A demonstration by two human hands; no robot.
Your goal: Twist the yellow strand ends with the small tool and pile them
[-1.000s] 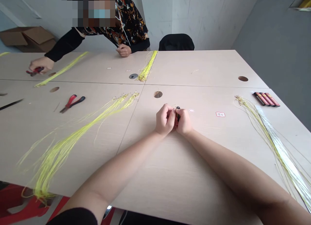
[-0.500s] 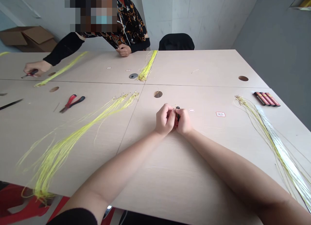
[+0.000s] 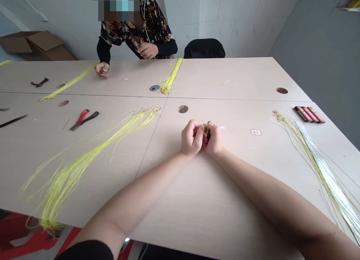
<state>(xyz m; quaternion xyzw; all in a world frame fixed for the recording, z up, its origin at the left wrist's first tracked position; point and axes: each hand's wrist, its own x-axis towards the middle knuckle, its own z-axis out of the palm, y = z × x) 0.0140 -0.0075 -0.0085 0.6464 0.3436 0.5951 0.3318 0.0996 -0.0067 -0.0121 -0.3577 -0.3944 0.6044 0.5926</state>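
Observation:
My left hand (image 3: 192, 138) is closed in a pinch around a tiny gold-coloured fish hook (image 3: 203, 122), whose tip pokes up above the fingertips. Right beside it, my right hand (image 3: 216, 141) is closed on a small black object with a yellow stripe (image 3: 208, 132); its kind cannot be made out. The two hands meet just above the table. Left of them lies a bundle of yellow fishing lines (image 3: 98, 149) with gold hooks at its far end. A second bundle of lines (image 3: 305, 147) lies at the right on a shiny strip.
Red-handled pliers (image 3: 83, 119) rest at the left, and red-and-black cylinders (image 3: 309, 114) at the right. Across the table (image 3: 239, 200), a co-worker's hand (image 3: 102, 70) is near another yellow bundle (image 3: 74, 80). Other pliers (image 3: 39, 82) lie far left. A cable hole (image 3: 183, 109) is beyond my hands.
My right hand has shifted slightly right, and more of the striped object shows. The co-worker has put down the far pliers and drawn that hand back to the right. My left hand barely moved.

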